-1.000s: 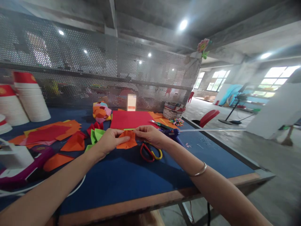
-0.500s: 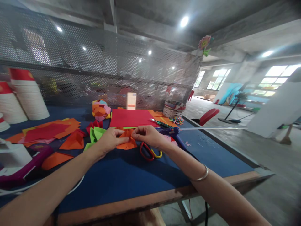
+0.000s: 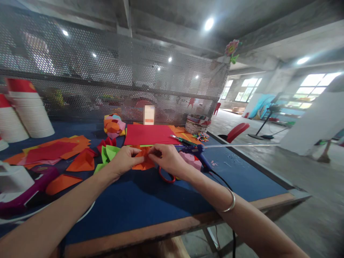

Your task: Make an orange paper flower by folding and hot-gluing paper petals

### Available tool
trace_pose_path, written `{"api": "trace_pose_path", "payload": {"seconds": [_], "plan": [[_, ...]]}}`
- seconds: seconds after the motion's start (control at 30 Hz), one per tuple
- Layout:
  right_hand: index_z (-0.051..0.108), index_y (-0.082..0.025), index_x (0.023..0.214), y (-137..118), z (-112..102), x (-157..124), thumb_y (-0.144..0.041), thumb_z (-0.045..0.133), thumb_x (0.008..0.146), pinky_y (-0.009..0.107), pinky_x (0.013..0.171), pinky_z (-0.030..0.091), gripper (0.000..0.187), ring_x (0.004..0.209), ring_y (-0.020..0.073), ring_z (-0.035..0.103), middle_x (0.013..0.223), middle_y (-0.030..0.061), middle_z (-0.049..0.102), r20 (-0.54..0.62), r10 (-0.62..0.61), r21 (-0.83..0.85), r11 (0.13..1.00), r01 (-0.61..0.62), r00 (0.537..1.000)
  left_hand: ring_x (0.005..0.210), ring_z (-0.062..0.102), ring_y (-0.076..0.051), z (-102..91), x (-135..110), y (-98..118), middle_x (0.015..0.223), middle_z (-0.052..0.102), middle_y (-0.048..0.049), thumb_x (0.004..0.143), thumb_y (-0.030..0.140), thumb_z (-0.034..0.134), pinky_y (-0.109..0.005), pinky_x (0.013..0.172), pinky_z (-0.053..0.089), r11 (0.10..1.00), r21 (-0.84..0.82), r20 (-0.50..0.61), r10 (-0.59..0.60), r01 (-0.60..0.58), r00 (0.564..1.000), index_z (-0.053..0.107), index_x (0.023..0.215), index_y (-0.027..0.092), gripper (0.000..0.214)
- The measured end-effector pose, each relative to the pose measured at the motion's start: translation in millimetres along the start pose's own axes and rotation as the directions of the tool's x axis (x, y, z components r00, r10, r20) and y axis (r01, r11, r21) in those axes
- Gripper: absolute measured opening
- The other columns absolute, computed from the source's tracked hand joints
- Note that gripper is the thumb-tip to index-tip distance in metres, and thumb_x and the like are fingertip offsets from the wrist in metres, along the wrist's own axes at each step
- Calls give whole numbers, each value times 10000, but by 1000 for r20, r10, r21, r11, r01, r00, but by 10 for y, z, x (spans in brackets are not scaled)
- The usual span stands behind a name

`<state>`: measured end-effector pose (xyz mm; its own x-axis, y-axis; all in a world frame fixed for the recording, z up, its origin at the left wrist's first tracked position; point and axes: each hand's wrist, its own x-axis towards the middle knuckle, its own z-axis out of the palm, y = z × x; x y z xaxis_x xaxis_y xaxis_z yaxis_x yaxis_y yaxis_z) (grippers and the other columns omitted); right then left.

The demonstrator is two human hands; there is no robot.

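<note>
Orange folded paper [image 3: 143, 163] is held above the blue table top, between my two hands. My left hand [image 3: 125, 162] pinches its left side between thumb and fingers. The fingers of my right hand [image 3: 168, 159] are closed at its right edge. Beneath my right hand lie red-handled scissors [image 3: 167, 176], mostly covered by it. A purple-blue glue gun [image 3: 197, 152] with a clear glue stick rests just to the right. Pink paper [image 3: 190, 161] shows between that hand and the glue gun. Green folded paper [image 3: 109, 154] sits beside my left hand.
Red paper sheets [image 3: 150, 134] lie behind my hands, near a woven basket [image 3: 198, 123] and a multicoloured paper ball [image 3: 114, 125]. At left are orange folded pieces [image 3: 82, 160], stacked paper cups [image 3: 32, 111] and a purple-and-white device [image 3: 29, 193]. A perforated metal screen [image 3: 161, 82] borders the back.
My right hand has turned and shifted slightly left over the orange paper, now covering more of the scissors. My left hand keeps its pinch. The whole view has moved a little.
</note>
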<state>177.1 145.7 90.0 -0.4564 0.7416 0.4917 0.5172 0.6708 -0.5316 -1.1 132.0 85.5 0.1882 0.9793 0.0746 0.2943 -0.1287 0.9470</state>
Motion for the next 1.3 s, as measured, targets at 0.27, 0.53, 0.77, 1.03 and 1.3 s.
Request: {"api": "trace_pose_path", "payload": {"seconds": [0.27, 0.53, 0.77, 1.03, 1.3], "plan": [[673, -170, 757, -44, 27, -19, -99, 613, 795, 225, 614, 380, 100, 613, 108, 550, 701, 13, 678, 11, 0, -107, 994, 1, 1000, 518, 534, -138, 7, 9, -2, 548, 621, -1, 544, 340, 657, -249, 535, 391, 999, 31, 15, -6, 6, 1000, 616, 534, 175, 170], [685, -159, 790, 57, 43, -17, -141, 538, 889, 225, 648, 409, 178, 708, 129, 621, 780, 35, 713, 10, 32, 87, 996, -33, 999, 482, 519, -133, -13, 36, -47, 525, 614, -3, 571, 349, 677, -249, 499, 379, 998, 56, -11, 6, -5, 1000, 622, 541, 172, 188], [682, -129, 735, 73, 14, -16, -212, 543, 889, 215, 563, 346, 223, 599, 99, 527, 685, 15, 671, 51, 84, 23, 996, -85, 995, 501, 545, -144, -15, 49, -63, 557, 638, -11, 597, 357, 687, -257, 516, 418, 997, 71, -66, 45, -41, 997, 668, 593, 157, 201], [700, -149, 727, 14, 30, -39, -189, 619, 815, 222, 573, 348, 126, 591, 98, 536, 671, 13, 676, 66, 123, -11, 992, -123, 990, 514, 553, -156, 19, 26, -19, 529, 627, -1, 600, 337, 699, -247, 497, 409, 987, 137, -76, 93, -82, 993, 694, 611, 165, 172], [672, -149, 691, 28, 67, -57, -103, 608, 783, 227, 573, 325, 121, 586, 100, 525, 656, 18, 663, 9, 65, -128, 990, -64, 998, 496, 514, -139, 31, 42, -28, 495, 584, 13, 605, 337, 681, -231, 476, 360, 975, 191, -67, 127, -113, 990, 655, 555, 170, 177]]}}
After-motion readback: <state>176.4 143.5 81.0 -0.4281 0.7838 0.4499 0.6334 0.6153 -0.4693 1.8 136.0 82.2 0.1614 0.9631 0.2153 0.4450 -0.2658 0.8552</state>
